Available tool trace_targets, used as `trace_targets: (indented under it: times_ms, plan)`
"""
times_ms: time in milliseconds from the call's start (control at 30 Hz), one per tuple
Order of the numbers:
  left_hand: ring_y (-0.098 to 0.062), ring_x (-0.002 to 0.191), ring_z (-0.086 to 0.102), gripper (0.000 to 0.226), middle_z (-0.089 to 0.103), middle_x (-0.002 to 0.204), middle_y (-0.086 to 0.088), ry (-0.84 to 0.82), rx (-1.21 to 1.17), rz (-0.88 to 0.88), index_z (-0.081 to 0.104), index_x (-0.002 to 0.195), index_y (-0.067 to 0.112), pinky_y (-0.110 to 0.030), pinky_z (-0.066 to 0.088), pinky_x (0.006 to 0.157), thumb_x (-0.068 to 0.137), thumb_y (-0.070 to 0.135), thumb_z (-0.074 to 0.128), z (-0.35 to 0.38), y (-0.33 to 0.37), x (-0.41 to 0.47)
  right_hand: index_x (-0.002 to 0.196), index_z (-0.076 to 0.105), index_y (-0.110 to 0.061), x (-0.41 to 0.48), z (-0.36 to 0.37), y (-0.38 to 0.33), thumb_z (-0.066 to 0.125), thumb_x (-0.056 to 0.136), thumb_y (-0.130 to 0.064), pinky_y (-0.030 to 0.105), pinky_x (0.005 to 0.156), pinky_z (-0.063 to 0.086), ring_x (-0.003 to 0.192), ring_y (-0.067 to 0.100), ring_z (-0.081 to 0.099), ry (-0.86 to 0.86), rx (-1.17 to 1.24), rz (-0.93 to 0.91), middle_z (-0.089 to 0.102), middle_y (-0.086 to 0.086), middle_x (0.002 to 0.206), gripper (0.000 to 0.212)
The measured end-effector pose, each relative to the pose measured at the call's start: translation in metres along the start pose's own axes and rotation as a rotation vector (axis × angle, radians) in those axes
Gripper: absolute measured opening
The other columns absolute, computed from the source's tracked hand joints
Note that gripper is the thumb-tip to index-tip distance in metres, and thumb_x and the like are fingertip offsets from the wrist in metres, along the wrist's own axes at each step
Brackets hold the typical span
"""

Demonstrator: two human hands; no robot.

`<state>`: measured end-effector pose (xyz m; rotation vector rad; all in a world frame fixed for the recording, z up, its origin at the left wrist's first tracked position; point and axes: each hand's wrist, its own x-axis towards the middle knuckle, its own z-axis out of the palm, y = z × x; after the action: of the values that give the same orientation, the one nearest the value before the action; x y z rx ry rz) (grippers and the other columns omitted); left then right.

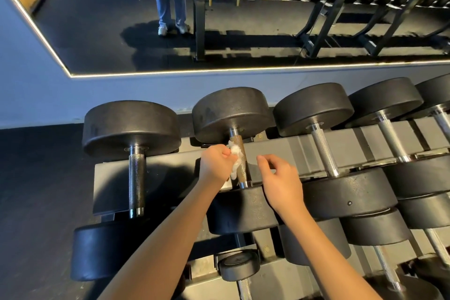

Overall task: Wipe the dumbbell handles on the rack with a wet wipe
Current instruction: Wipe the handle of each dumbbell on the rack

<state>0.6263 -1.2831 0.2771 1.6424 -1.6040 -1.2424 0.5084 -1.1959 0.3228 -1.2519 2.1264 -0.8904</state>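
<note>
A row of black dumbbells lies across the top tier of a dark rack. The second dumbbell from the left has a brownish knurled handle. My left hand grips a crumpled white wet wipe and presses it against the left side of that handle. My right hand hovers just right of the handle, fingers loosely curled, holding nothing. The leftmost dumbbell's dark handle and the shiny third handle stand untouched on either side.
More dumbbells fill the lower tiers and the right end of the rack. A wall mirror behind the rack reflects a person's legs and other racks. Dark rubber floor lies to the left.
</note>
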Motion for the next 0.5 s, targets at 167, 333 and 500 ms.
trace_targets:
  times_ms: [167, 333, 500]
  plan:
    - [-0.007, 0.072, 0.060, 0.017, 0.064, 0.085, 0.002, 0.118, -0.189, -0.029, 0.055, 0.102, 0.014, -0.006, 0.042, 0.053, 0.089, 0.018, 0.065, 0.000, 0.006, 0.006, 0.104, 0.066, -0.022, -0.001, 0.000, 0.000, 0.046, 0.097, -0.037, 0.025, 0.069, 0.040, 0.090, 0.006, 0.055, 0.008, 0.022, -0.011, 0.063, -0.008, 0.096, 0.025]
    - [-0.002, 0.058, 0.055, 0.013, 0.055, 0.067, 0.004, 0.065, -0.067, 0.048, 0.060, 0.082, 0.010, -0.004, 0.039, 0.050, 0.094, 0.016, 0.057, 0.001, 0.007, -0.002, 0.096, 0.065, -0.023, -0.001, 0.001, 0.001, 0.047, 0.097, -0.036, 0.018, 0.064, 0.040, 0.082, 0.002, 0.055, 0.026, 0.036, -0.016, 0.063, -0.009, 0.089, 0.022]
    - [-0.006, 0.047, 0.054, 0.028, 0.053, 0.056, -0.002, -0.021, -0.050, 0.029, 0.050, 0.064, 0.015, -0.023, 0.051, 0.050, 0.091, 0.014, 0.056, -0.004, 0.007, 0.000, 0.094, 0.066, -0.022, 0.000, 0.002, 0.002, 0.048, 0.096, -0.036, 0.024, 0.064, 0.040, 0.084, 0.005, 0.056, 0.054, 0.042, 0.003, 0.063, -0.007, 0.089, 0.023]
